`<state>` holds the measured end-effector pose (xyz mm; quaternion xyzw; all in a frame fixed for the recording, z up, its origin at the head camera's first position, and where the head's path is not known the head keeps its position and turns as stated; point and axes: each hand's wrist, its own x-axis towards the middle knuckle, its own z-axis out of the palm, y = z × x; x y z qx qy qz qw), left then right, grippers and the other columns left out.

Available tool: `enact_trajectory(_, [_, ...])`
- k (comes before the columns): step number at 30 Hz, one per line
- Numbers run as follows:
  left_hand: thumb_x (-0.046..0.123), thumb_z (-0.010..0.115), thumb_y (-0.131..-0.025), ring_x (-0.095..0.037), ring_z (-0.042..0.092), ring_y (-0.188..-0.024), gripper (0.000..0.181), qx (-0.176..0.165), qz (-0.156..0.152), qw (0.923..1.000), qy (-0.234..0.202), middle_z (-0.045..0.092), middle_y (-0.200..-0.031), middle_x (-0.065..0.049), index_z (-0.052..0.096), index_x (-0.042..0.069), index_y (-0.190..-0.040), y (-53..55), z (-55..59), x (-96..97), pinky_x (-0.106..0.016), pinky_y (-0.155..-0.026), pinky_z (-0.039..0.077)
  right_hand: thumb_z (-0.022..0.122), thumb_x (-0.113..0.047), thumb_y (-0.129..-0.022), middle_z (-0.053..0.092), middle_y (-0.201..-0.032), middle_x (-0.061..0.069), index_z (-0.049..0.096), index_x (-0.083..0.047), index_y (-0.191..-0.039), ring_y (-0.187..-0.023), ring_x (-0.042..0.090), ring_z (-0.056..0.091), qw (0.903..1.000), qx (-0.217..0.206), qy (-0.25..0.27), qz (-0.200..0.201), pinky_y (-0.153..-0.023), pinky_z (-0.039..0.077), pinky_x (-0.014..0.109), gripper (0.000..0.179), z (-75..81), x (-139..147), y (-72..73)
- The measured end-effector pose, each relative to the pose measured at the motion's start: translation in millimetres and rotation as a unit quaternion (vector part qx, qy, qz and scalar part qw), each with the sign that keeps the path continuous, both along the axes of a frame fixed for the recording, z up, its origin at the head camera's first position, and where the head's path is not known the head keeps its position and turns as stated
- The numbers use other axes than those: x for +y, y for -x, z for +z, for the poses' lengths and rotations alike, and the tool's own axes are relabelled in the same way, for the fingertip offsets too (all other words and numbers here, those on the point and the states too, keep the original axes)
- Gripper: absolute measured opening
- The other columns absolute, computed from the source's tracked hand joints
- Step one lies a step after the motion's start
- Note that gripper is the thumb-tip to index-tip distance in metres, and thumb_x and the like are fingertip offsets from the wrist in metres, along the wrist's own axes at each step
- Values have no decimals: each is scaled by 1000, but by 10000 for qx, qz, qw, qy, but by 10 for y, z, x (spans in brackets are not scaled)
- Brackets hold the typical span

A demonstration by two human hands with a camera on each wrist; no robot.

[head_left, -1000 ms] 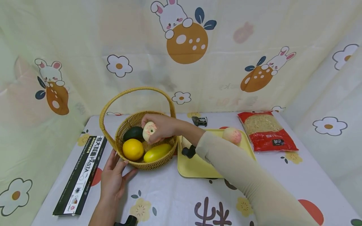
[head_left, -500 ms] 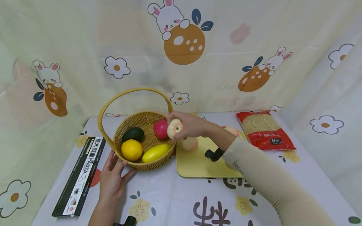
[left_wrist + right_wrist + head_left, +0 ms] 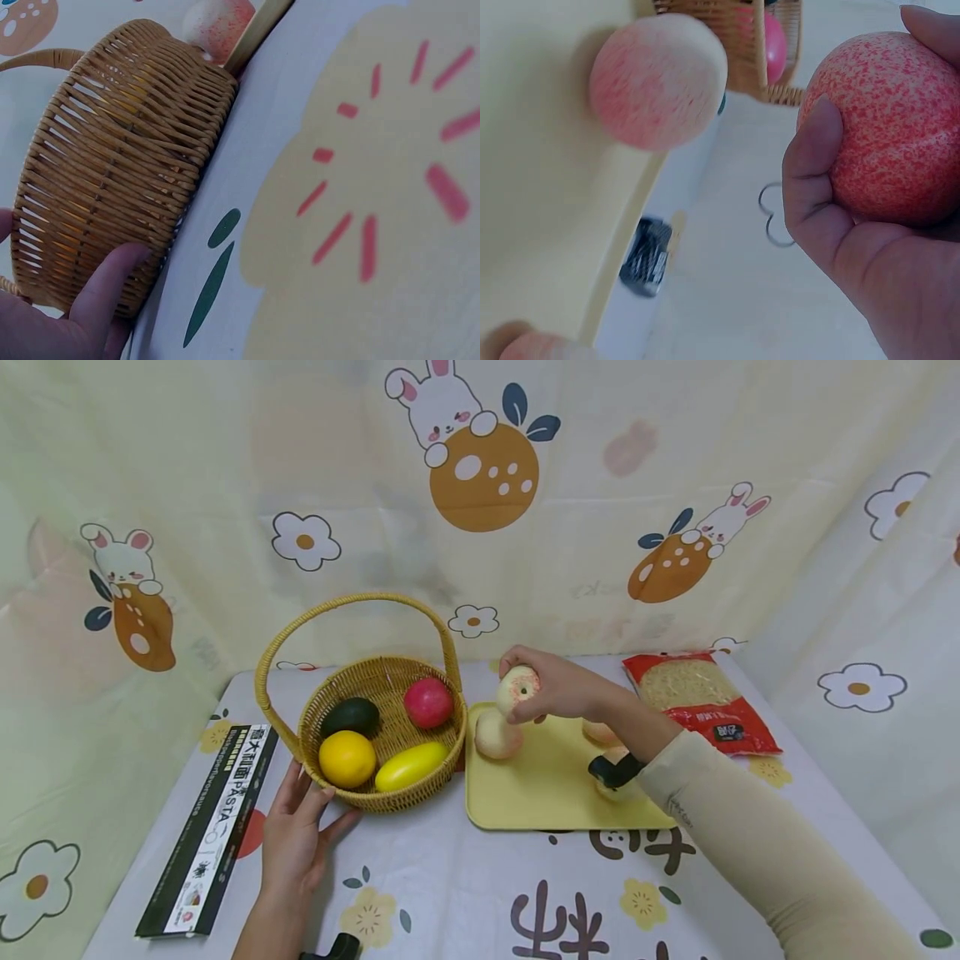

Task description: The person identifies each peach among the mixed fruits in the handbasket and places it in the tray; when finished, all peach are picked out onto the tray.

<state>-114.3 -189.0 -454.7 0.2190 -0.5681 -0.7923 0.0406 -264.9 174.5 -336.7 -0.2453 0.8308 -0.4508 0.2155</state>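
My right hand (image 3: pixel 558 687) holds a pink-and-cream peach (image 3: pixel 518 691) above the back edge of the yellow tray (image 3: pixel 547 793). In the right wrist view, fingers and thumb wrap around this red-speckled peach (image 3: pixel 892 127). A second peach (image 3: pixel 498 734) lies on the tray's left side, and others lie partly hidden beneath the right arm. My left hand (image 3: pixel 295 839) rests against the near left side of the wicker basket (image 3: pixel 408 797); its thumb (image 3: pixel 112 281) lies straight along the woven wall. Inside the basket are a dark green avocado (image 3: pixel 351 717), an orange (image 3: pixel 347 759), a yellow mango (image 3: pixel 411 767) and a red-pink round fruit (image 3: pixel 428 702).
A black PASTA box (image 3: pixel 206 835) lies left of the basket. The red bag of noodles (image 3: pixel 705 706) is at the back right. In the right wrist view, a small black packet (image 3: pixel 646 259) lies behind the tray. The basket's tall handle (image 3: pixel 360 600) arches over it.
My right hand has carried the peach rightward, out from over the basket to above the tray. The red-pink fruit in the basket has come into sight. My left hand stays at the basket.
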Motion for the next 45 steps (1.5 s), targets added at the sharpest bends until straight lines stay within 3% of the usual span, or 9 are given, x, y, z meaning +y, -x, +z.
enact_trajectory(11, [8,55,-106,-28,43,-150,76,51,-50,10000,8,22,-177,8,30,51,-163,13,29,0,-50,-93,63,84,-6,-83,59,-110,16,53,-7,-122,-88,28,60,9989,32,52,-466,-65,59,32,50,-107,440,-95])
enact_trajectory(21, [8,54,-106,-28,42,-150,76,36,-48,10000,4,22,-177,8,29,52,-163,7,44,-1,-51,-94,63,84,-10,-84,59,-108,16,52,-5,-122,-94,28,59,9987,-139,91,-483,-71,58,31,51,-234,625,-292])
enact_trajectory(31, [9,55,-106,-27,43,-149,77,39,-4,10000,7,23,-177,7,28,52,-163,2,29,5,-52,-94,62,85,-16,-81,63,-108,14,56,-13,-120,-94,29,62,9986,-189,-196,-446,-70,60,34,48,-391,526,-419])
enact_trajectory(37, [8,54,-106,-27,44,-149,78,-25,-4,10000,-40,21,-177,7,25,51,-164,-8,26,11,-52,-95,62,84,-15,-79,64,-106,12,55,-14,-118,-85,26,64,9989,-290,-191,-299,-67,59,32,48,-490,387,-538])
enact_trajectory(45, [9,55,-106,-26,44,-149,77,-40,2,10000,-54,22,-177,7,27,52,-163,-2,2,8,-53,-95,62,86,-18,-77,66,-102,9,57,-13,-122,-85,24,64,9986,-403,-267,-224,-70,58,32,54,-568,262,-647])
